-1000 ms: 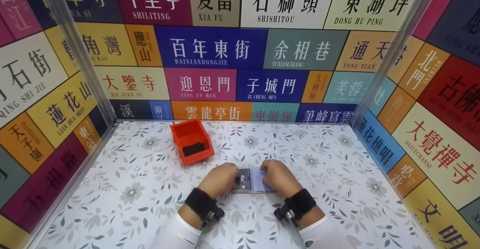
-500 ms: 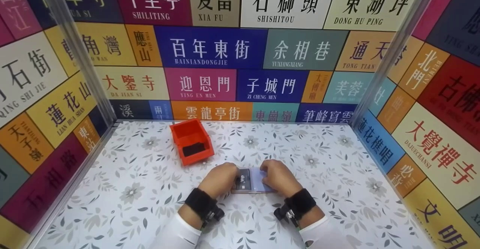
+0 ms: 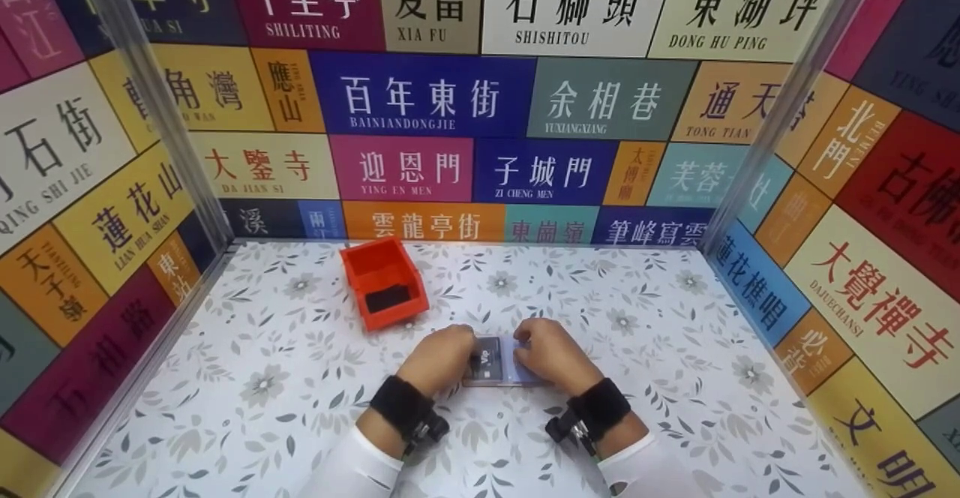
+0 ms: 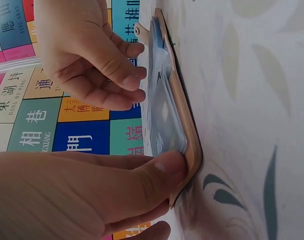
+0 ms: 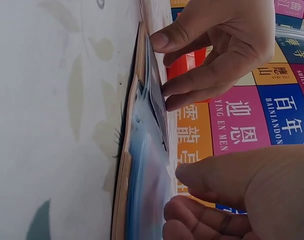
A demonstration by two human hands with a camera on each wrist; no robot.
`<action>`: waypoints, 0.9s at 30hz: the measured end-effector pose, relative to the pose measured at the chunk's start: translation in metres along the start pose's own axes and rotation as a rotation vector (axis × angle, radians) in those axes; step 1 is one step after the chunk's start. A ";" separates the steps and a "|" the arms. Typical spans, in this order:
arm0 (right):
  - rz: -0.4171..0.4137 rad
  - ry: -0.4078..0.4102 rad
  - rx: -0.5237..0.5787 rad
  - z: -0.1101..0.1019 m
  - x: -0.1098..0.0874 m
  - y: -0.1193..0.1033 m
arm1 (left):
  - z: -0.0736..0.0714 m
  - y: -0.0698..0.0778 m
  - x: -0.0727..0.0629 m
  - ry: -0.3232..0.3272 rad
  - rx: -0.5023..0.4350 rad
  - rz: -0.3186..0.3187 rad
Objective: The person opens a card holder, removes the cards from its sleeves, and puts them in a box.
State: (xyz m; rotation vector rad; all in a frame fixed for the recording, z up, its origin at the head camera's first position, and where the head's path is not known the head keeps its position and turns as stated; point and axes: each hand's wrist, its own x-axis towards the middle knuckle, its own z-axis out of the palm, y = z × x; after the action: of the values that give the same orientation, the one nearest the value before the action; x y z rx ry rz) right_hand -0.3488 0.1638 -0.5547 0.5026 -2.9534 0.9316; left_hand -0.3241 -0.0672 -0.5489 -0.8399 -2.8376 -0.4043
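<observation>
A card holder with a tan edge (image 4: 192, 145) and clear plastic sleeves (image 3: 512, 363) lies spread on the table. In its left side is a dark card (image 3: 486, 363) marked "Vip". My left hand (image 3: 439, 359) grips that left side, with the thumb (image 4: 167, 167) on the near corner and the fingers at the far edge. Over the right-side sleeves is my right hand (image 3: 556, 352), its fingers loosely bent. In the right wrist view the right hand's thumb and fingers stand close to the bluish sleeves (image 5: 146, 180) and hold nothing.
A red bin (image 3: 394, 318) stands behind the left hand, with a flat black piece (image 3: 388, 298) inside. Wall panels with large printed signs (image 3: 420, 97) enclose the back and both sides of the flower-patterned table (image 3: 277, 423).
My right hand has shifted slightly left over the sleeves, its fingertips nearer the middle of the card holder. The left hand and the red bin keep their places.
</observation>
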 end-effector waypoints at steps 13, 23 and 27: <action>0.049 -0.100 0.243 0.007 0.001 -0.006 | 0.000 0.001 -0.002 0.015 -0.004 0.003; 0.130 -0.144 0.381 0.009 0.001 -0.007 | 0.000 0.000 0.000 0.022 0.022 0.015; 0.151 -0.145 0.423 0.010 0.001 -0.008 | 0.001 0.000 0.000 0.018 0.042 0.023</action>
State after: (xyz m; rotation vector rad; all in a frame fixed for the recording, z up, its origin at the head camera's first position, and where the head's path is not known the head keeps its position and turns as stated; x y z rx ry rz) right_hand -0.3463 0.1515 -0.5584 0.3662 -2.9505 1.6184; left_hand -0.3242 -0.0665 -0.5497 -0.8552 -2.8069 -0.3462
